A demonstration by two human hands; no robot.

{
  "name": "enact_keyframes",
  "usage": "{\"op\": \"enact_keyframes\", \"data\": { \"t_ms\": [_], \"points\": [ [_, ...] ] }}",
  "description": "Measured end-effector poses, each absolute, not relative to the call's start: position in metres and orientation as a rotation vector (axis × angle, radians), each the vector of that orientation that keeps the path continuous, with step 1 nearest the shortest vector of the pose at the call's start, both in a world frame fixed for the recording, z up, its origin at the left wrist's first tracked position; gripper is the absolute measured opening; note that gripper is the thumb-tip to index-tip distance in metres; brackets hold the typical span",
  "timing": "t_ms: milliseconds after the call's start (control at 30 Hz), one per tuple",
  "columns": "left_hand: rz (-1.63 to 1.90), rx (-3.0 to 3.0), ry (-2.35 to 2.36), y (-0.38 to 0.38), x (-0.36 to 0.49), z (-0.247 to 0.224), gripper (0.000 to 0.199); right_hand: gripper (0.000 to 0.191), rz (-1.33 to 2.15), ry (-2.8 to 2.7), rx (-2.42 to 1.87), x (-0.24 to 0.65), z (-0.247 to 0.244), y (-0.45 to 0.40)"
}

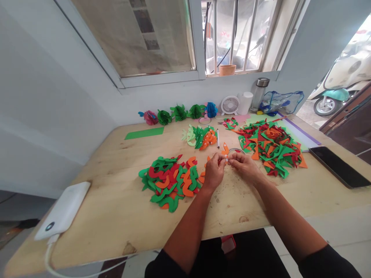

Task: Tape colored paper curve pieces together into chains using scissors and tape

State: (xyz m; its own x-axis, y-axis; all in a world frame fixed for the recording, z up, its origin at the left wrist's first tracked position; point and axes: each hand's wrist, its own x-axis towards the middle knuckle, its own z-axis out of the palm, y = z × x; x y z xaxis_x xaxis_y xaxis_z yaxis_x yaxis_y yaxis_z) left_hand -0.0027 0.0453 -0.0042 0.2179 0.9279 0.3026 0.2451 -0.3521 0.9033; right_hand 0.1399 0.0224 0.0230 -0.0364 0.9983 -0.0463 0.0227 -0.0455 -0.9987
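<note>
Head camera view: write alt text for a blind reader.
The left hand and right hand pinch a small paper piece over a wooden table, between two heaps of green, red and orange paper cutouts. Paper flowers line the far edge.

The left hand [214, 172] and right hand [243, 166] pinch a tiny pale piece [227, 158] between their fingertips, too small to make out clearly. Just beyond it sits a curled orange paper cutout [225, 150] flecked with white, with a thin wire hoop [236, 151] beside that. To the left lies a loose heap of green, red and orange paper cutouts [168, 183]; a bigger, similar heap [271, 148] lies far right.
</note>
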Motion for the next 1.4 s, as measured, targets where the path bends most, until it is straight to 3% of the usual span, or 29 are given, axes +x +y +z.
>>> {"op": "enact_keyframes", "data": {
  "t_ms": [767, 1000, 1400],
  "points": [
    [1.240, 1.327, 1.022, 0.047, 0.001, 0.002, 0.011, 0.029, 1.229, -1.184, -1.248, 0.146, 0.018, 0.025],
    [1.204, 1.382, 0.984, 0.046, 0.001, -0.001, 0.011, 0.035, 1.076, -1.253, -1.248, 0.139, 0.021, 0.021],
    [1.203, 1.432, 0.972, 0.043, 0.004, -0.006, 0.011, 0.026, 0.826, -1.344, -1.324, 0.138, 0.008, 0.025]
  ]
}}
